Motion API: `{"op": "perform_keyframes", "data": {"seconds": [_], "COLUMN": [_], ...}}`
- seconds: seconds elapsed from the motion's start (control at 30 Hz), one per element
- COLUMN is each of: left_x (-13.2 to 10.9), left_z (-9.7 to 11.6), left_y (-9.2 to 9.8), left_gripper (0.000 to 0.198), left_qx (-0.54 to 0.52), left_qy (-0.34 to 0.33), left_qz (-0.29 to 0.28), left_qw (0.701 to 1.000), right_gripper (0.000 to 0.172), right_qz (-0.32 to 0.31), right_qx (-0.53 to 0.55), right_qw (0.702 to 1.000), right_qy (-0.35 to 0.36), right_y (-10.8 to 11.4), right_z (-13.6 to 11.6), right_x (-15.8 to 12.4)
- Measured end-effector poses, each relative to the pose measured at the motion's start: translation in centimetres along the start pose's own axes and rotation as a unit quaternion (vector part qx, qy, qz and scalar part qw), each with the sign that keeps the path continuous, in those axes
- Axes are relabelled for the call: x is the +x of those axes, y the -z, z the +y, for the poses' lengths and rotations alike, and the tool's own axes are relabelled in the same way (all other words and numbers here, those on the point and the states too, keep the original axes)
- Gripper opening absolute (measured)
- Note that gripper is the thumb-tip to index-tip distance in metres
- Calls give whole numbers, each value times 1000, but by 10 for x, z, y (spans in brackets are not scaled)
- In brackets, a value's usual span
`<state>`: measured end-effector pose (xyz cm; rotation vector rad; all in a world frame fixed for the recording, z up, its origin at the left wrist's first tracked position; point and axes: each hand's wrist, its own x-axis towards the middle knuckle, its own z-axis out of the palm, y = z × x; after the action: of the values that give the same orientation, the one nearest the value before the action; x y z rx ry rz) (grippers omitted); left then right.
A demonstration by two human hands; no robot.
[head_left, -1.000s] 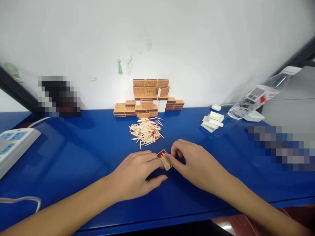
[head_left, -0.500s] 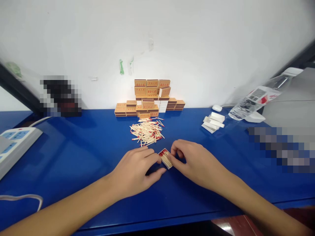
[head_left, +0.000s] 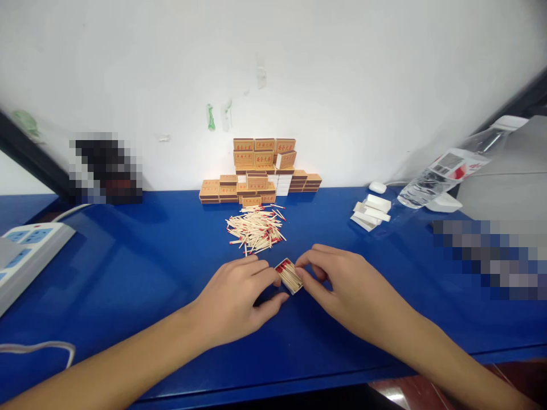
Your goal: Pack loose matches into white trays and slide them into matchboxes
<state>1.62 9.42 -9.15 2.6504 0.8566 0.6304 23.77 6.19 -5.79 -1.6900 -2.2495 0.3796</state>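
A small white matchbox tray (head_left: 289, 275) full of red-tipped matches rests on the blue table (head_left: 149, 262) between my hands. My left hand (head_left: 237, 299) grips its left side with thumb and fingers curled. My right hand (head_left: 342, 285) pinches its right end, fingers bent. Just beyond the tray lies a loose heap of matches (head_left: 255, 225). Behind that, against the white wall, stands a stack of brown matchboxes (head_left: 258, 171).
Several white empty trays (head_left: 371, 211) lie at the right, with a tilted plastic water bottle (head_left: 444, 171) behind them. A white power strip (head_left: 23, 250) sits at the left edge, and a grey cable (head_left: 38, 347) runs near the front left.
My right hand has shifted slightly right and closed more round the tray's end. The tray has barely moved. My left hand keeps its grip.
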Motion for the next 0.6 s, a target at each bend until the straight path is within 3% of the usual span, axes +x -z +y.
{"op": "perform_keyframes", "data": {"seconds": [0.3, 0.47, 0.6], "left_x": [0, 0, 0], "left_z": [0, -1, -3], "left_y": [-1, -1, -2], "left_gripper": [12, 19, 26], "left_qx": [6, 9, 16], "left_qy": [9, 72, 88], "left_qz": [7, 70, 81], "left_qw": [1000, 995, 993], "right_gripper": [22, 18, 34], "right_qz": [0, 3, -40], "right_qx": [-4, 11, -5], "right_qw": [1000, 1000, 999], "right_qy": [-1, -21, -25], "right_y": [3, 1, 0], "right_z": [0, 6, 8], "right_x": [-2, -1, -4]}}
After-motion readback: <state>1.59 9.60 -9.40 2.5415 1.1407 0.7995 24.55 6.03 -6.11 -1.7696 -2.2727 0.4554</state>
